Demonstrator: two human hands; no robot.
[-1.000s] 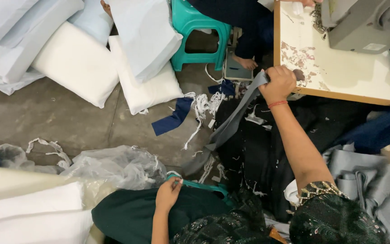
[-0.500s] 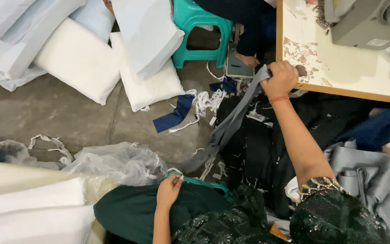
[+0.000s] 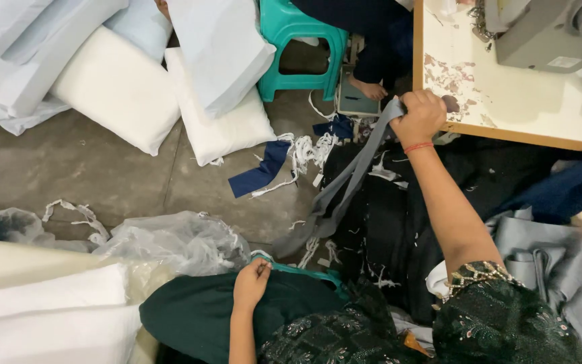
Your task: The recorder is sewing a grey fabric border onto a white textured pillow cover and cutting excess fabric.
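My right hand (image 3: 420, 116) is closed around the top of a long grey fabric strip (image 3: 345, 185) at the edge of a worn wooden sewing table (image 3: 506, 108). The strip hangs down from my fist to the floor. My left hand (image 3: 252, 283) rests on dark green cloth (image 3: 197, 313) over my lap, its fingers pinching a teal edge of fabric (image 3: 301, 273). A red thread band circles my right wrist.
White and pale blue pillows (image 3: 122, 87) lie piled at the upper left, more at the lower left. A teal plastic stool (image 3: 301, 40) stands by another person's bare foot (image 3: 370, 89). Black cloth (image 3: 399, 222), a navy scrap (image 3: 257, 172), white trimmings, a clear plastic bag (image 3: 170, 243) and grey fabric (image 3: 547, 263) cover the floor.
My right hand holding the grey strip stays at the table edge. The view has shifted slightly downward. My left hand has barely moved.
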